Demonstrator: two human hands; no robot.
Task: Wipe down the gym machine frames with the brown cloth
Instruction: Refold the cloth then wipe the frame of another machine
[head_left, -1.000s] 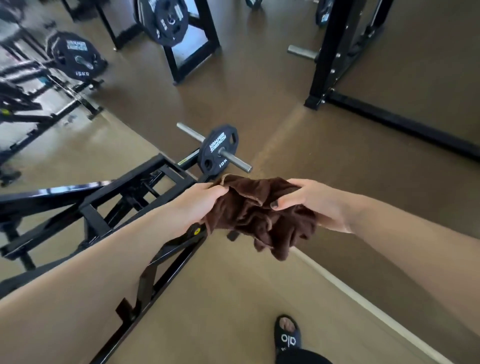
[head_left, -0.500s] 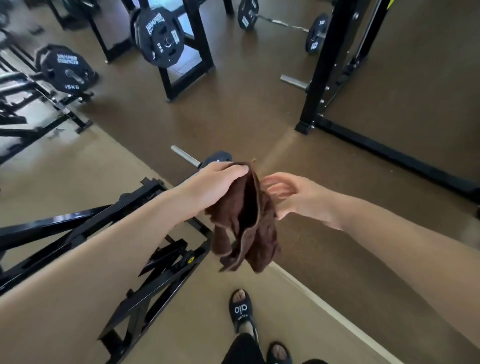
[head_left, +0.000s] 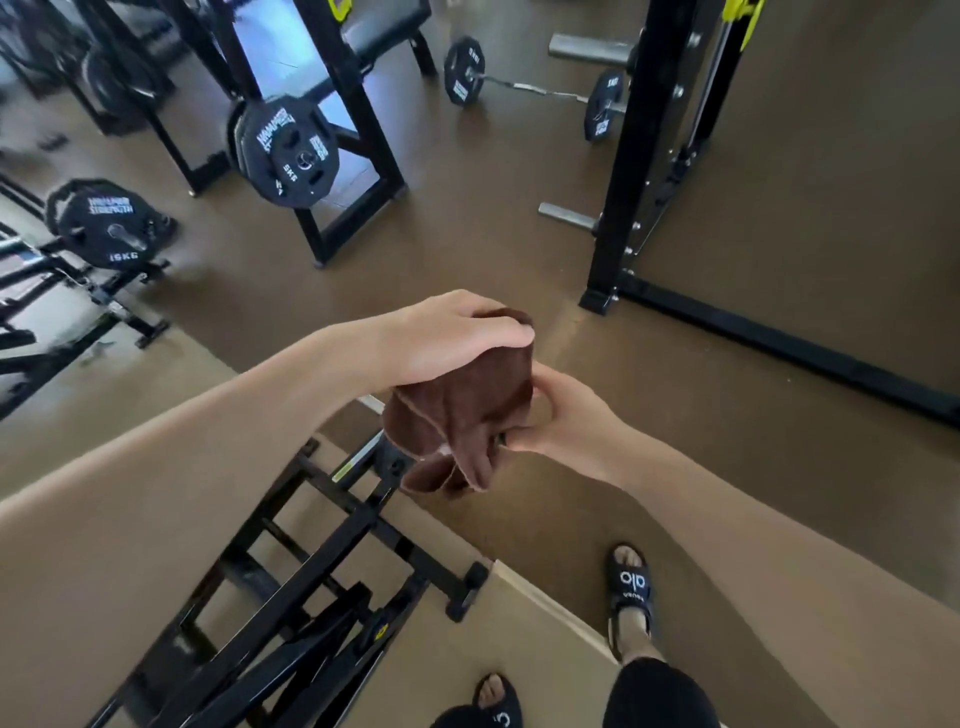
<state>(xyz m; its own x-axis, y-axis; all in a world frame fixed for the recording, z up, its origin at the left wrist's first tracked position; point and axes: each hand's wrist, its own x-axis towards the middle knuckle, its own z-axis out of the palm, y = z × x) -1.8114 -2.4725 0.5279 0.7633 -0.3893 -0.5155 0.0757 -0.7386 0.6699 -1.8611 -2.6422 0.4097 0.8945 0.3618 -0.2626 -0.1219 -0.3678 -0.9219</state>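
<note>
left hand (head_left: 457, 338) palm-down, gripping brown cloth (head_left: 462, 415) top | right hand (head_left: 561, 421) pinching its lower fold

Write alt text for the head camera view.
Two bare hands, left hand on top and right hand below, hold a bunched brown cloth in mid-air above a black machine frame. Weight plates, a barbell and a black rack stand beyond.

A gym: black machine frames (head_left: 332, 561), loaded weight plates (head_left: 291, 156), a barbell (head_left: 530, 88) on brown flooring (head_left: 467, 218).
</note>
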